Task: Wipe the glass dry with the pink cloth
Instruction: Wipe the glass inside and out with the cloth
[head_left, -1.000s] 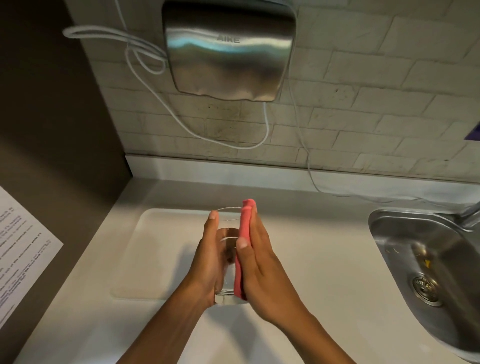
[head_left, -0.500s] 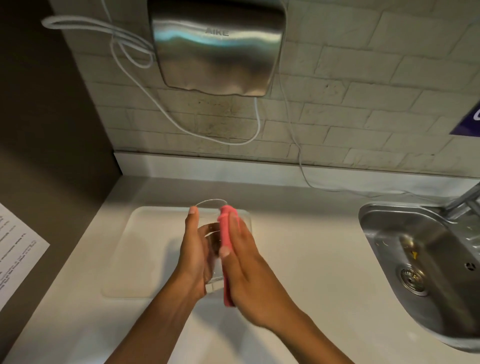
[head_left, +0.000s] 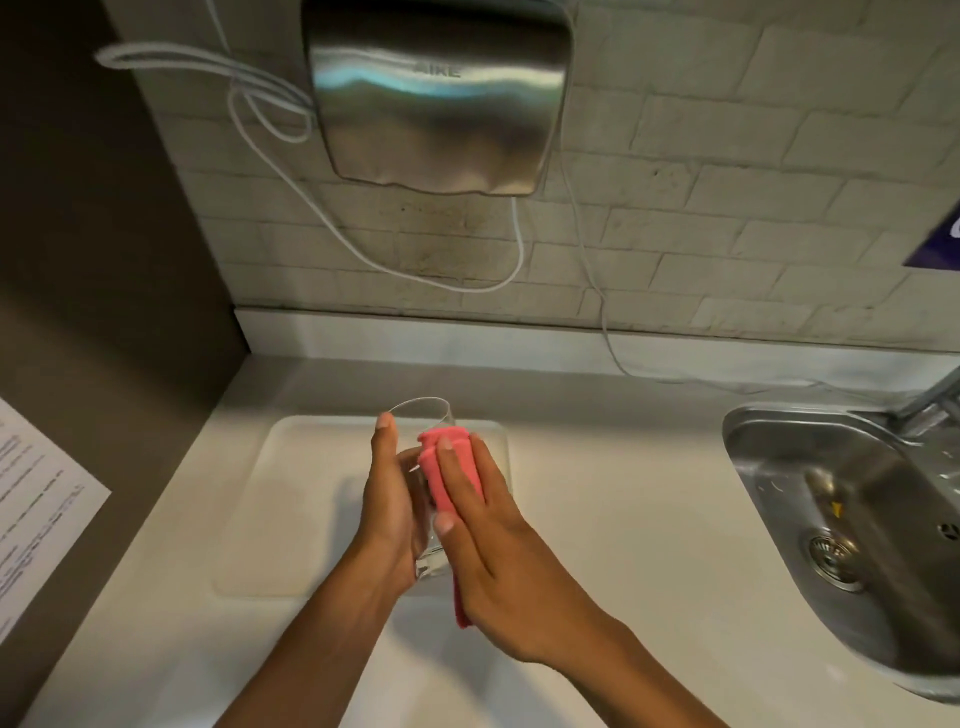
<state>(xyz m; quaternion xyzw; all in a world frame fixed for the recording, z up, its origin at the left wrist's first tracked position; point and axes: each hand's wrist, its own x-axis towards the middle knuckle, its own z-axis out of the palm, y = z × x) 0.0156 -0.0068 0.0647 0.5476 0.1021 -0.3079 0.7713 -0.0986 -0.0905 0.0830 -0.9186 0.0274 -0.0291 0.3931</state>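
Observation:
A clear drinking glass (head_left: 422, 415) is held above the white counter, tilted with its rim pointing away from me. My left hand (head_left: 387, 512) grips its left side, fingers running along the wall. My right hand (head_left: 485, 540) presses a folded pink cloth (head_left: 453, 470) flat against the right side of the glass. The cloth's lower end (head_left: 461, 608) sticks out under my palm. Both hands hide most of the glass body.
A shallow white tray (head_left: 291, 499) lies on the counter (head_left: 623, 519) beneath the hands. A steel sink (head_left: 841, 525) with a tap (head_left: 930, 400) is at the right. A steel hand dryer (head_left: 436, 98) and loose white cables (head_left: 291, 171) hang on the brick wall. A printed sheet (head_left: 36, 514) is at the left.
My right hand has slid around the glass so the cloth's flat face now shows on top instead of its edge. The left hand keeps its grip. The camera shifted slightly.

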